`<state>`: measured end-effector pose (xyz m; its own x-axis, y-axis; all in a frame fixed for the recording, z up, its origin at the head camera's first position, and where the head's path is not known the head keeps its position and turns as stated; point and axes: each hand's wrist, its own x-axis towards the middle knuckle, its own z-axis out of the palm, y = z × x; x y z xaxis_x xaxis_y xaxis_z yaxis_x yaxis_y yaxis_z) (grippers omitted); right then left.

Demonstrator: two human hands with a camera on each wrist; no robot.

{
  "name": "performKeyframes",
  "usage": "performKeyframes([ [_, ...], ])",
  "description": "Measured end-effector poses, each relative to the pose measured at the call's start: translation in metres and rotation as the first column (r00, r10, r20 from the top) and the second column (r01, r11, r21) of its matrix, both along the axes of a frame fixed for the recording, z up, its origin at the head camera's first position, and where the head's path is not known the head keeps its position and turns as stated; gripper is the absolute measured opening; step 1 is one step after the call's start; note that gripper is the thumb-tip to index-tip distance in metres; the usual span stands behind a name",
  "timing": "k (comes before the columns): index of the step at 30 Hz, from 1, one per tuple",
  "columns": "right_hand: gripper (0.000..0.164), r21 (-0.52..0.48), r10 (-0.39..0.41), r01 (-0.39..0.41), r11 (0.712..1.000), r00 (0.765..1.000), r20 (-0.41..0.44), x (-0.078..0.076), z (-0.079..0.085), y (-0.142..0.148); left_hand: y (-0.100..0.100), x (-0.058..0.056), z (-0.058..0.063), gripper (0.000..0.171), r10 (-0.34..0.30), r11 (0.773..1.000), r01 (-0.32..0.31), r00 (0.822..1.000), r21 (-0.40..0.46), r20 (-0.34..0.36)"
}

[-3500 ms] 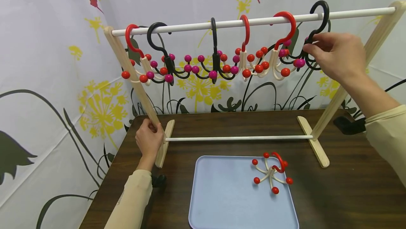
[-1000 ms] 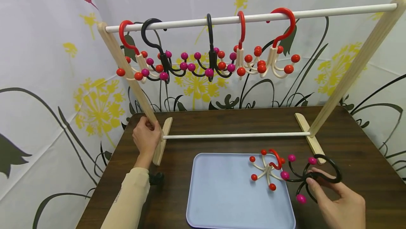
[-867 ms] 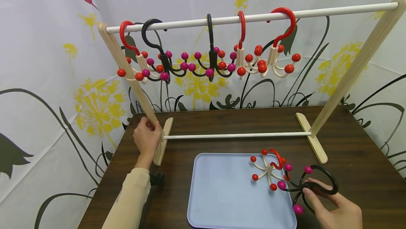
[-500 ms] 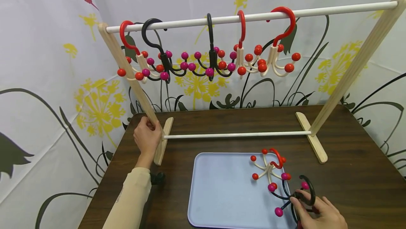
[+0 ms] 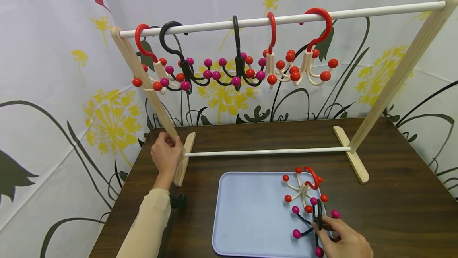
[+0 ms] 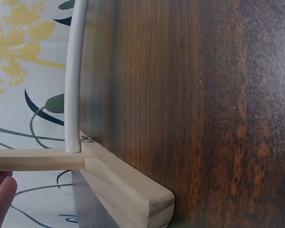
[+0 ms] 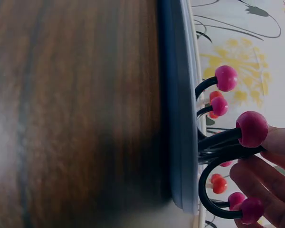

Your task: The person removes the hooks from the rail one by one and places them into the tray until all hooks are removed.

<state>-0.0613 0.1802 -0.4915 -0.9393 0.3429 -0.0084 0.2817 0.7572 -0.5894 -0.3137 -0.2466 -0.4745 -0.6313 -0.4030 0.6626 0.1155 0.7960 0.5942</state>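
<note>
My right hand (image 5: 345,240) pinches a black multi-arm hanger (image 5: 320,214) with pink ball tips by its stem, over the right side of a pale blue tray (image 5: 250,218). In the right wrist view, the curved black arms (image 7: 204,187) come down at the tray's rim; whether all of them touch it I cannot tell. Just behind lies a cream hanger (image 5: 304,190) with a red hook and red balls, on the tray. Low on the left wooden post (image 5: 137,71) of a rack, my left hand (image 5: 166,155) grips the wood. Its fingertips (image 6: 4,194) show beside the post in the left wrist view.
Several red-hooked and black-hooked hangers, one a black hanger (image 5: 239,67), hang from the white top rail (image 5: 379,11). A lower white rod (image 5: 268,152) joins the rack's feet. The brown table (image 5: 404,210) extends to the right, before a flowered curtain (image 5: 53,71).
The black hanger has come off the right end of the rail, down to the tray. In the last second it moved left and turned, its hook now edge-on. My left hand stays on the post.
</note>
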Motion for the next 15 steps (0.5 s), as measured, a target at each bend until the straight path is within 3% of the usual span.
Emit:
performKeyframes([
  [5,0.034,-0.022,0.013,-0.012,1.0,0.999,0.04,0.0003,-0.006,-0.0023,0.0011,-0.0009,-0.0003,0.018,-0.002,1.0,0.002,1.0,-0.001,0.001],
  [15,0.04,-0.016,0.043,-0.042,0.999,0.995,0.093,-0.0048,-0.003,0.0017,-0.0004,-0.0005,-0.0015,0.018,0.005,1.0,-0.005,1.0,0.007,0.003],
])
